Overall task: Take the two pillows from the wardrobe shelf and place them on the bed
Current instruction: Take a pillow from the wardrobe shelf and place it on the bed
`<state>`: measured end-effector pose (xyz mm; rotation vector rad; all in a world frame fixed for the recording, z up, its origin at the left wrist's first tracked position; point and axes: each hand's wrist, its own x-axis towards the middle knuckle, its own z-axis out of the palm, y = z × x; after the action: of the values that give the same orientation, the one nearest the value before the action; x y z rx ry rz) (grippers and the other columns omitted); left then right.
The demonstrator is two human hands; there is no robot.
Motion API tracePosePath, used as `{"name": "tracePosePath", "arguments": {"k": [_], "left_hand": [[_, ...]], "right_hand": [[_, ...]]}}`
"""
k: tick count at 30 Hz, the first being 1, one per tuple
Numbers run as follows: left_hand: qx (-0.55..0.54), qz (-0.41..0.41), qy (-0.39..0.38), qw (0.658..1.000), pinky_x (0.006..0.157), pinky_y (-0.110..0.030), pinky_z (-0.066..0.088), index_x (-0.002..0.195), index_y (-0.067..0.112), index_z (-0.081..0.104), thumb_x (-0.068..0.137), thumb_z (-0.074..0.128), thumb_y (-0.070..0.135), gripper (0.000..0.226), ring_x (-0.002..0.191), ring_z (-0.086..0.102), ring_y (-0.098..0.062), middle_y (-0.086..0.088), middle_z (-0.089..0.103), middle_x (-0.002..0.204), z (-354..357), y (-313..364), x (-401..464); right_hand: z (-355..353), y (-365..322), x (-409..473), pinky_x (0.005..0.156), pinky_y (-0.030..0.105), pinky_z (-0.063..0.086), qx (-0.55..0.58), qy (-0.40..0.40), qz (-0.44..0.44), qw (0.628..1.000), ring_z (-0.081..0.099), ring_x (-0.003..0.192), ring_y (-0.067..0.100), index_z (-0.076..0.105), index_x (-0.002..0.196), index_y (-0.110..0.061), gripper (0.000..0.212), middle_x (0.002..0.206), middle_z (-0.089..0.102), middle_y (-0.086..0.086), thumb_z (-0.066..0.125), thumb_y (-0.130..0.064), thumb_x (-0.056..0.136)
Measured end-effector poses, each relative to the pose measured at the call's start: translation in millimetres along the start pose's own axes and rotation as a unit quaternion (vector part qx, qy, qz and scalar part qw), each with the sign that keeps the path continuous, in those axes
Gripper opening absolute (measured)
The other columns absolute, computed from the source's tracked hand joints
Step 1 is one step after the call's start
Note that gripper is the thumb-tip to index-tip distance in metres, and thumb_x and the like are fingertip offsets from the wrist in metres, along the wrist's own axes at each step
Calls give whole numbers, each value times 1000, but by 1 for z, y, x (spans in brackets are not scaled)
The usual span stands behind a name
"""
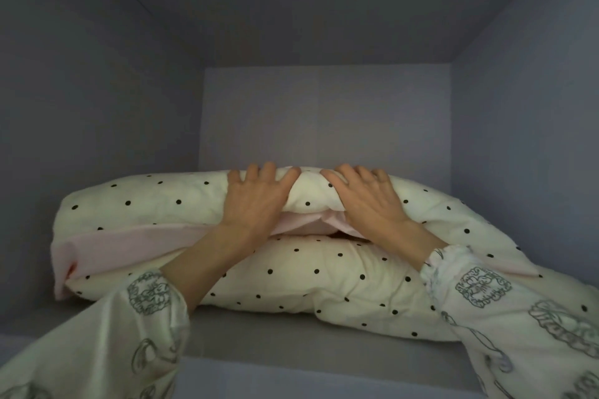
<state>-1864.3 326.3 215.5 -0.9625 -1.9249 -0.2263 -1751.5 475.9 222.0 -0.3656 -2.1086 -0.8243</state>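
Two cream pillows with black dots lie stacked on the wardrobe shelf (pixel 259 330). The top pillow (pixel 155 204) has a pale pink flap along its front edge. The bottom pillow (pixel 324 272) sticks out toward me beneath it. My left hand (pixel 256 197) and my right hand (pixel 366 201) rest side by side on the middle of the top pillow, fingers curled over its far ridge and pressing into it. Both forearms cross over the bottom pillow. The bed is not in view.
The grey-blue wardrobe compartment encloses the pillows: a back wall (pixel 324 116), side walls at left (pixel 97 123) and right (pixel 525 123), and a ceiling panel above. My patterned cream sleeves (pixel 129 334) fill the lower corners. The shelf's front edge runs across the bottom.
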Motion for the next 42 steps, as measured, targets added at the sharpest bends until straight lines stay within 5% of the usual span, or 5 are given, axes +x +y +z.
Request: {"name": "tracePosePath", "arguments": {"k": [7, 24, 31, 37, 42], "left_hand": [[-3, -17, 103, 995, 86, -45, 35, 134, 33, 31, 90, 49, 21, 50, 102, 50, -32, -8, 49, 113, -32, -9, -2], [-105, 70, 190, 974, 74, -48, 41, 118, 22, 55, 65, 63, 2, 57, 89, 56, -35, -15, 59, 105, -161, -9, -170], [-79, 117, 77, 987, 76, -46, 40, 120, 23, 54, 62, 74, 12, 63, 99, 55, -34, -14, 58, 116, -141, -9, -225], [-163, 256, -122, 945, 111, -60, 8, 142, 36, 16, 76, 32, 74, 78, 141, 9, -22, 0, 16, 152, -123, -15, -219], [-149, 182, -172, 957, 110, -63, -7, 143, 46, -4, 81, 19, 73, 71, 144, -17, -19, 10, -13, 158, -83, -12, -193]], "right_hand": [[-52, -7, -2, 64, 40, 47, -93, 120, 3, 988, 59, 74, 28, 56, 116, -18, 42, 98, 63, 6, 54, -43, 83], [-207, -78, -143, 68, 41, 47, -108, 187, -1, 976, 62, 87, 33, 50, 113, -14, 51, 108, 64, 11, 71, -24, 68], [-182, -116, -209, 95, 53, 38, -39, 84, 30, 995, 55, 116, 34, 42, 127, -17, 63, 127, 58, 13, 67, -12, 69], [-155, -106, -237, 102, 64, 28, -47, -23, -5, 999, 47, 128, 32, 42, 138, -23, 88, 141, 48, 9, 78, -24, 57], [-126, -109, -259, 98, 73, 25, -58, -98, -32, 993, 35, 136, 33, 30, 144, -30, 100, 149, 37, 8, 77, -20, 56]]}}
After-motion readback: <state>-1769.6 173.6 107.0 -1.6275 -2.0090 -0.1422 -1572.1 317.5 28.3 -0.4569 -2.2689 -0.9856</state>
